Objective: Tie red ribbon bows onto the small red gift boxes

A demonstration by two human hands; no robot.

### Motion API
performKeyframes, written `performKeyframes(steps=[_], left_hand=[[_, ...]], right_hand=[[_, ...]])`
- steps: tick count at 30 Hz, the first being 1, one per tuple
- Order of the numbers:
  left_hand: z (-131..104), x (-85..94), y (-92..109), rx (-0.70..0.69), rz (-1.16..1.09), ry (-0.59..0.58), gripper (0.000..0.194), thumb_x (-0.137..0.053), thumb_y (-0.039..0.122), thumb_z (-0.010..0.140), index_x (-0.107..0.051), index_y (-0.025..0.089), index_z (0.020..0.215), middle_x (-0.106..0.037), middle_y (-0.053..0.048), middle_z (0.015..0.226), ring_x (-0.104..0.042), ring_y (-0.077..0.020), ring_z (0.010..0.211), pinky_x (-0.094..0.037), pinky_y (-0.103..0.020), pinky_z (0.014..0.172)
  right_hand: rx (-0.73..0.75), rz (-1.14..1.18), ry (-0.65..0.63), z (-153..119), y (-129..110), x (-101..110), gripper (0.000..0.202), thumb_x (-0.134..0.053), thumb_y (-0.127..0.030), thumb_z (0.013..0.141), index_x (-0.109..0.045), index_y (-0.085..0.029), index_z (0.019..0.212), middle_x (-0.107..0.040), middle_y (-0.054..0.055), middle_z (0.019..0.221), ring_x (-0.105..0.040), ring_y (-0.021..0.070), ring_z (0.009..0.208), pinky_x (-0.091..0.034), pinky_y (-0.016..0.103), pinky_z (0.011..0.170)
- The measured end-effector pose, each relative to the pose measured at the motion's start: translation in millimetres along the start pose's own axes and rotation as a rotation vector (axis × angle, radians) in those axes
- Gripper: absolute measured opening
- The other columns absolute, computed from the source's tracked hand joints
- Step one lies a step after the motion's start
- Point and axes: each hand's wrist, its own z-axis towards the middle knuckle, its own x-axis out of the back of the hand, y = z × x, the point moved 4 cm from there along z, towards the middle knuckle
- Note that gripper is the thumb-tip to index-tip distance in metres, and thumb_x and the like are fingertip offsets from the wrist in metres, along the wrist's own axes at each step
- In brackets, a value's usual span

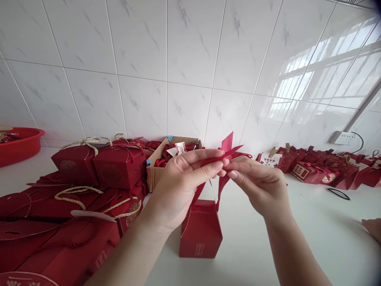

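Note:
Above a small red gift box [201,232] on the white table, both hands pinch a red ribbon [228,142]. My left hand [190,174] has its thumb and fingers closed on one part of it. Just to the right, my right hand [257,180] grips another part between thumb and fingertips. Two pointed ribbon ends stick up and to the right over the fingers. Lower lengths of ribbon hang down to the top of the box, which stands upright. The crossing of the ribbon is partly hidden by the fingertips.
Red boxes with cord handles [119,167] are piled at the left. A cardboard carton [154,178] of red items stands behind my left hand. Small red boxes [315,172] line the back right, near a black loop [339,194]. Another person's hand [373,228] shows at the right edge.

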Motion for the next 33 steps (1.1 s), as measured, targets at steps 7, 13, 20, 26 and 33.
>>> performKeyframes(steps=[7,13,20,26,33], left_hand=[[-4,6.1,11,-0.086,0.112,0.061,0.014,-0.068,0.011,0.076,-0.073,0.018,0.087,-0.070,0.000,0.087,-0.063,-0.0081,0.079,-0.049,-0.018,0.078],[-6,9.1,9,-0.149,0.348,0.142,0.014,-0.057,0.015,0.083,-0.068,0.022,0.086,-0.062,0.002,0.074,-0.055,-0.0074,0.068,-0.043,-0.017,0.059],[-14,-6.5,15,-0.234,0.865,0.059,0.020,-0.048,0.007,0.078,-0.063,0.020,0.073,-0.062,0.002,0.070,-0.053,-0.0105,0.064,-0.041,-0.022,0.060],[-19,-5.2,7,0.006,0.941,-0.121,0.015,-0.051,0.015,0.076,-0.063,0.021,0.069,-0.064,-0.001,0.069,-0.058,-0.0159,0.065,-0.041,-0.025,0.056],[-17,-6.7,1,0.187,0.651,-0.192,0.028,-0.047,0.024,0.082,-0.064,0.019,0.060,-0.060,-0.004,0.065,-0.059,-0.0186,0.072,-0.043,-0.026,0.065]], right_hand=[[-0.072,0.029,0.024,-1,6,3,0.024,-0.069,-0.017,0.080,-0.073,-0.035,0.095,-0.071,-0.001,0.083,-0.061,0.0157,0.080,-0.048,0.030,0.070],[-0.028,-0.012,0.052,1,2,3,0.017,-0.064,-0.019,0.084,-0.074,-0.031,0.090,-0.069,0.000,0.074,-0.061,0.0167,0.075,-0.047,0.033,0.067],[0.485,-0.297,0.149,-1,-6,0,0.021,-0.066,-0.018,0.082,-0.071,-0.028,0.100,-0.069,0.001,0.073,-0.060,0.0181,0.069,-0.050,0.036,0.063],[0.707,-0.534,0.242,-8,-1,1,0.035,-0.066,-0.026,0.082,-0.064,-0.032,0.117,-0.071,0.003,0.074,-0.061,0.0210,0.071,-0.051,0.035,0.055],[0.736,-0.624,0.288,-12,-5,1,0.039,-0.071,-0.027,0.078,-0.065,-0.034,0.116,-0.069,0.000,0.064,-0.060,0.0216,0.068,-0.048,0.034,0.051]])
